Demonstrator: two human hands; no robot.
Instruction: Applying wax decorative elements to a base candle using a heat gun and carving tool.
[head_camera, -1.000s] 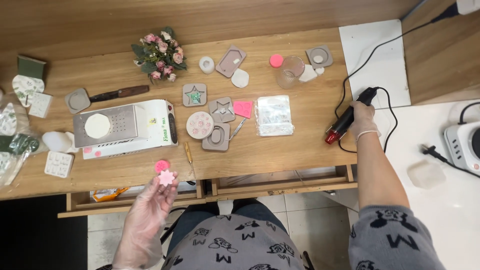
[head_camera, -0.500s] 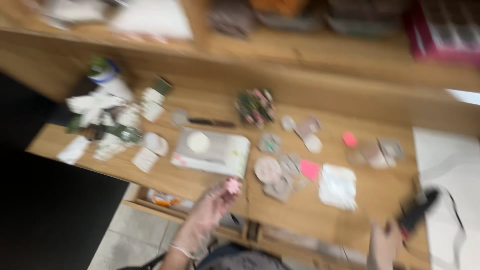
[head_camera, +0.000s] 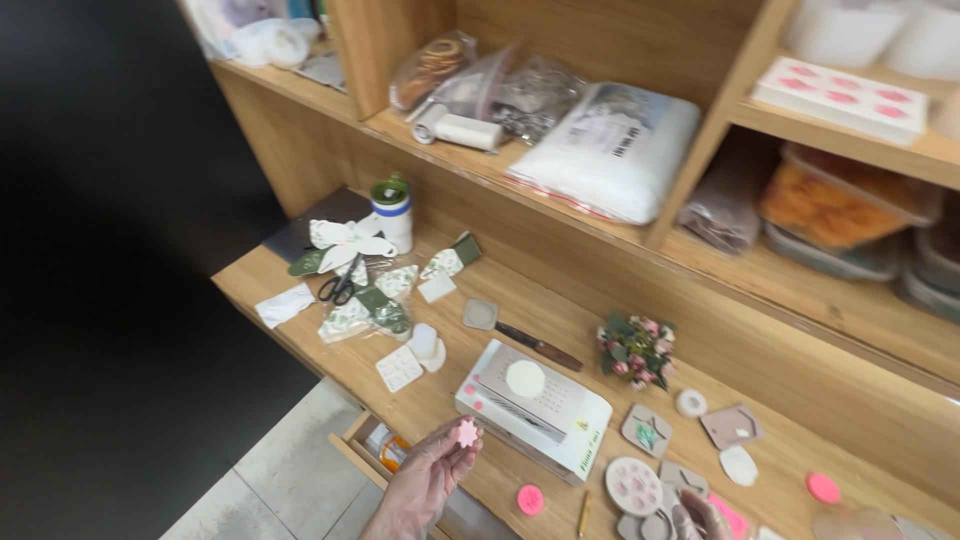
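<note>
Left hand (head_camera: 425, 480) grip pinches pink flower piece (head_camera: 466, 433) (above desk edge); right grip unseen.

— Item held? 
— Pink flower-shaped piece (head_camera: 466, 432): small, flat, scalloped petals, pale centre, face up.
— Location?
— Pinched at fingertips of the left hand (head_camera: 425, 483), at 7 o'clock of the white machine (head_camera: 533, 408).

Wooden desk (head_camera: 300, 330): white machine (head_camera: 535, 408), scissors (head_camera: 340, 288), flower bunch (head_camera: 636, 350) (small).
</note>
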